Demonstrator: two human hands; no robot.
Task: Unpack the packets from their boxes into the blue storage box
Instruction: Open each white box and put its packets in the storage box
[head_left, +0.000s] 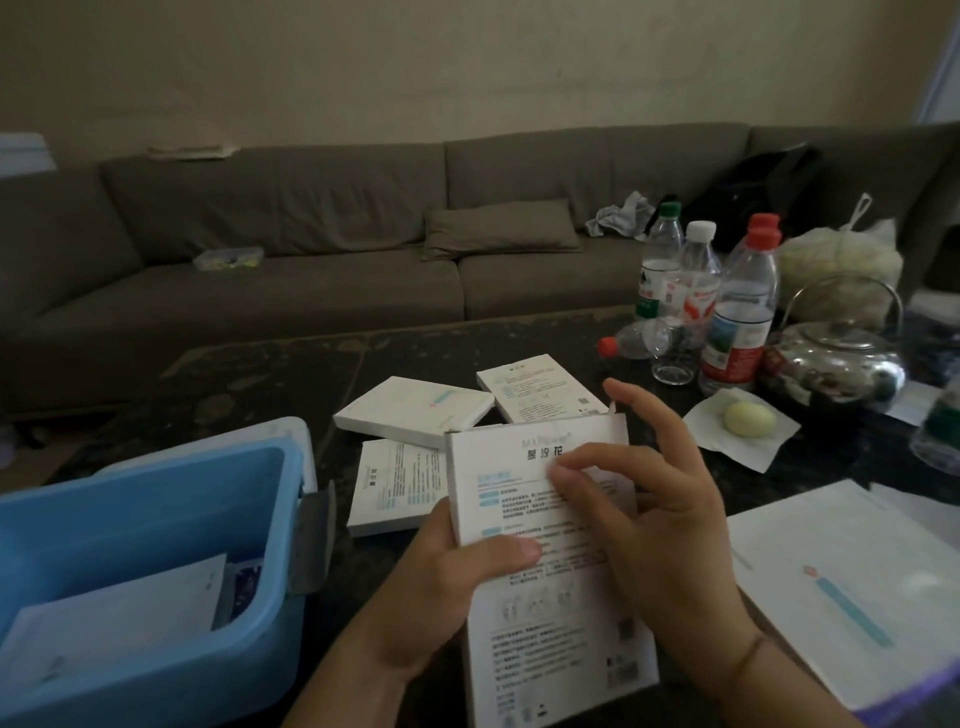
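From the head camera, the blue storage box (156, 519) stood open at the lower left on the dark table (291, 364), a smooth plastic tub holding flat white packets (119, 608). The left hand (447, 597) gripped a thin white cardboard box (545, 545) by its left edge, thumb curled over the printed face. The right hand (660, 509) lay against the box's right side, its thumb pressing the front near the open top flap and its fingers loosely spread. Three more flat white boxes (415, 410) lay on the table just behind. Clear plastic bottles (701, 296) and a shiny metal kettle (836, 358) stood at the right.
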